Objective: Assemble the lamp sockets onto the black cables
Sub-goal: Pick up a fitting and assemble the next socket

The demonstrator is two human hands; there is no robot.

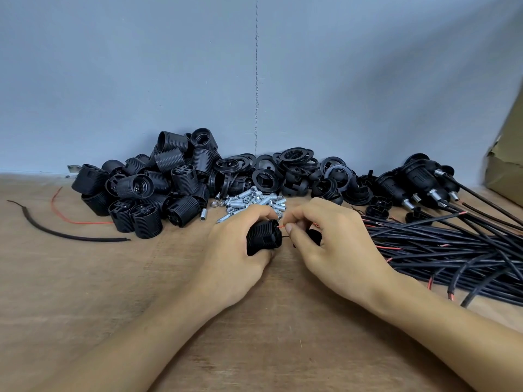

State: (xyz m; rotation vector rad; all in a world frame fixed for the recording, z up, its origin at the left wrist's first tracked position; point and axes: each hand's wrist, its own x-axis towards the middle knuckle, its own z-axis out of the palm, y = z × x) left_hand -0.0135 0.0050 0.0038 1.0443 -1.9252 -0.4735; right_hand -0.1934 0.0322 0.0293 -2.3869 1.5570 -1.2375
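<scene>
My left hand [237, 250] grips a black ribbed lamp socket body [264, 236] low over the wooden table, its terminal end facing right. My right hand [325, 244] pinches a thin red wire [281, 226] at that end; a thin black wire [285, 237] also runs into the socket just below. A black part [312, 234] sits half hidden under my right fingers. The cable these wires belong to is hidden behind my right hand.
A heap of black socket bodies [147, 190] lies at the back left, rings and caps [294, 171] at the back middle, small metal threaded tubes [252, 200] in front. Black cables [441, 250] and assembled sockets [418, 182] fill the right. Wire scraps [65, 236] lie left; a cardboard box [506, 165] stands far right.
</scene>
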